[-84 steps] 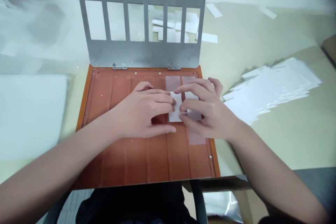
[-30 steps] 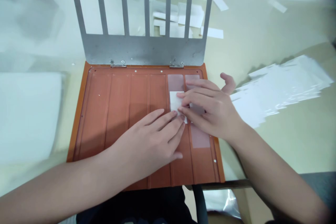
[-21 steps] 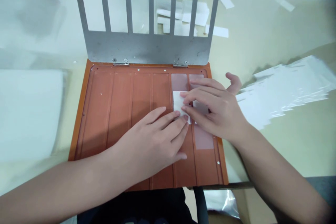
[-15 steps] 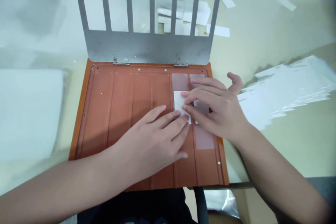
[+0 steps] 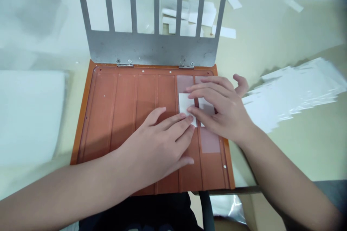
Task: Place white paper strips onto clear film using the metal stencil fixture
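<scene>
My left hand is open, its fingertips on the lower part of a small white rectangular card, which lies partly over a translucent pinkish film strip in the second channel from the right of the reddish-brown ridged tray. My right hand is half curled with thumb and forefinger apart, gripping nothing I can make out, the thumb tip at that card. If the two hands press unevenly, I judge the card could twist or drag the film crooked. A second white rectangular card sits under the right fingers (easy to forget), so a careless brush could shift it. A knock might also drop the raised grey metal frame onto my fingers.
</scene>
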Available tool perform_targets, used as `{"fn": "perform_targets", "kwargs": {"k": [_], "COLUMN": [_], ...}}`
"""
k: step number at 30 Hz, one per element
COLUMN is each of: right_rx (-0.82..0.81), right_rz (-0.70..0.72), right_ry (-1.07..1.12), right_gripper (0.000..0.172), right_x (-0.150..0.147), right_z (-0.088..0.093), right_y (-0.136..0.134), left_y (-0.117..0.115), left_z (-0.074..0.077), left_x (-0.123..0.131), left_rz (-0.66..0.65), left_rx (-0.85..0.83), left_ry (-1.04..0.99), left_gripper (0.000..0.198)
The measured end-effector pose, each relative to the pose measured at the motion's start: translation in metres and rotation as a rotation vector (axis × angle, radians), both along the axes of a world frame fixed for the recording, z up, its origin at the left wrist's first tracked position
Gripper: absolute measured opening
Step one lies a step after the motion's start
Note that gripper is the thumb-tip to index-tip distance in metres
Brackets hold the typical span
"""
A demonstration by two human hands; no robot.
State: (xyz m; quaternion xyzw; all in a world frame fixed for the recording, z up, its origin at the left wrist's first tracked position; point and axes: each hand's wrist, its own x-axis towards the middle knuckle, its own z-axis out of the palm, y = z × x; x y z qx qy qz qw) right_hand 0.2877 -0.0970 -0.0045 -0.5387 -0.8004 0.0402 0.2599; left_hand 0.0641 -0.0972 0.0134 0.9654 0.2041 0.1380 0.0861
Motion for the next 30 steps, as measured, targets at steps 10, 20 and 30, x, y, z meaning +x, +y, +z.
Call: {"fn": "perform_targets", "kwargs": {"k": [10,20,30], "right_rx": [-0.052,0.178,0.127], "right_rz": [0.004,0.032,0.268], "right_ry": [-0.097,0.136,0.127], "right_gripper": [0.040,0.027,0.015], "right_x": [0.0040,-0.0057,0.0034], "right_z": [-0.0033,-0.0031,0.0039], "right_y": [0.0037,0.0081,0.0005], "left_y": [0.0011,-0.0003,-0.0005], "left_z": [0.0026,0.0003,0.0024], "left_x": [0.0002,0.0007,-0.0003], "left_rz": [0.009,0.019,0.017], "left_rx": [-0.020,-0.026,-0.022], "left_ry": [-0.002,0.013,0.022], "left_gripper": [0.039,0.039,0.037]}}
